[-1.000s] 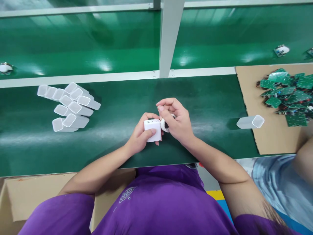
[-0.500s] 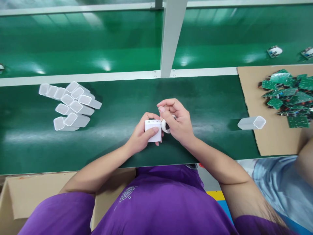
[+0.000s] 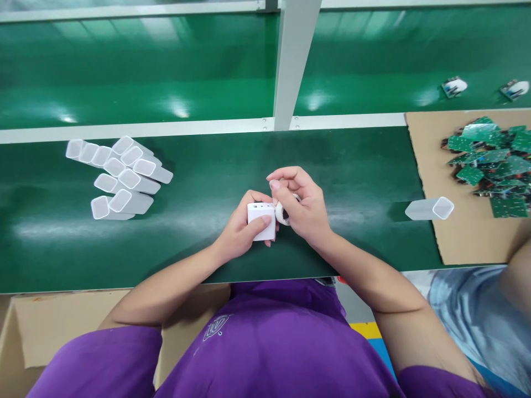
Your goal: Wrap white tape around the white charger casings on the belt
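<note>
My left hand [image 3: 243,226] is closed around a small white plastic casing [image 3: 261,223], its thumb lying across the front face. Small port openings show along the casing's top edge. My right hand [image 3: 305,205] is beside the casing's right edge, thumb and forefinger pinched together. A white ring-shaped roll [image 3: 282,214] sits in the curl of its lower fingers, against the casing's side. Whether anything thin is between the pinched fingertips is too small to tell.
White hollow sleeves [image 3: 129,178] are grouped on the green bench [image 3: 199,166] at left. A single sleeve [image 3: 427,209] lies at right beside cardboard [image 3: 429,160] piled with green circuit boards [image 3: 498,160]. Behind a metal post [image 3: 292,61], assemblies [image 3: 454,87] sit on a green surface. Another person's arm [image 3: 518,287] is at lower right.
The assemblies on the green surface behind have shifted left. Both hands keep nearly the same pose around the casing and the roll.
</note>
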Action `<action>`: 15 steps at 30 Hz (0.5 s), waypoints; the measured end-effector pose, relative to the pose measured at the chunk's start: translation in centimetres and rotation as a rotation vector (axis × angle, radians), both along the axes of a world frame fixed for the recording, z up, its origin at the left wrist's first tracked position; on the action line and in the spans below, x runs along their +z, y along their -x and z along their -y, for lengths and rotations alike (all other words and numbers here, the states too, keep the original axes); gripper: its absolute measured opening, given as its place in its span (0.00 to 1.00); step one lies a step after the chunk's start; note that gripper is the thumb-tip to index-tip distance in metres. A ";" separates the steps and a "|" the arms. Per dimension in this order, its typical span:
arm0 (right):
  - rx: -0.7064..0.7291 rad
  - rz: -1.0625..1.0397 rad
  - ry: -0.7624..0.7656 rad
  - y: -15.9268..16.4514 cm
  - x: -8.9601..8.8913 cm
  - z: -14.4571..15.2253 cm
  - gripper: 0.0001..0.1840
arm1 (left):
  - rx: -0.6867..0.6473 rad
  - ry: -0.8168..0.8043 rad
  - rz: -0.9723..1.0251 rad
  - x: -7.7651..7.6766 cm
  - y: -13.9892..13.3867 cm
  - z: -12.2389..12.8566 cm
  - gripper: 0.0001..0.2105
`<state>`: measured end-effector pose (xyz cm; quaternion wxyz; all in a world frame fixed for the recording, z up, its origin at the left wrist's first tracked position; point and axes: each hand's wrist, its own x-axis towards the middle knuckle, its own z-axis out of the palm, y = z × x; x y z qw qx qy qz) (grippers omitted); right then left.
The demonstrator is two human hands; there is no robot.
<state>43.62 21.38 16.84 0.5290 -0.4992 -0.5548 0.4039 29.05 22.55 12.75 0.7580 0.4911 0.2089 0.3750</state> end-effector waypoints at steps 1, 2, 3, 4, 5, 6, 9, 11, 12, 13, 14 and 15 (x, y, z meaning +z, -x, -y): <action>-0.002 0.009 -0.009 0.0 0.0 0.0 0.09 | 0.012 -0.018 -0.012 0.0 0.0 0.0 0.15; -0.005 0.018 -0.020 0.1 -0.1 0.0 0.08 | 0.025 -0.038 -0.025 -0.1 0.0 0.1 0.14; -0.009 0.028 -0.033 0.1 -0.2 0.0 0.07 | 0.040 -0.060 -0.035 -0.1 0.0 0.1 0.14; -0.013 0.039 -0.050 0.1 -0.2 -0.1 0.06 | 0.057 -0.081 -0.045 -0.1 0.0 0.1 0.14; -0.020 0.050 -0.069 0.2 -0.2 -0.1 0.05 | 0.071 -0.100 -0.057 -0.2 0.0 0.2 0.14; -0.028 0.063 -0.089 0.2 -0.3 -0.1 0.05 | 0.084 -0.117 -0.073 -0.2 0.0 0.2 0.14; -0.060 0.147 -0.136 0.2 -0.3 -0.1 0.06 | 0.109 -0.164 -0.156 -0.5 0.2 0.2 0.14; -0.083 0.227 -0.152 0.2 -0.2 0.0 0.08 | 0.136 -0.206 -0.227 -0.8 0.3 0.2 0.15; -0.095 0.265 -0.160 0.3 -0.2 0.1 0.09 | 0.157 -0.231 -0.261 -0.9 0.4 0.2 0.15; -0.105 0.298 -0.170 0.3 -0.2 0.2 0.09 | 0.179 -0.259 -0.291 -1.1 0.4 0.2 0.15; -0.114 0.325 -0.185 0.3 -0.2 0.2 0.10 | 0.201 -0.288 -0.319 -1.2 0.5 0.2 0.14; -0.121 0.352 -0.205 0.3 -0.2 0.3 0.10 | 0.224 -0.317 -0.345 -1.2 0.5 0.2 0.14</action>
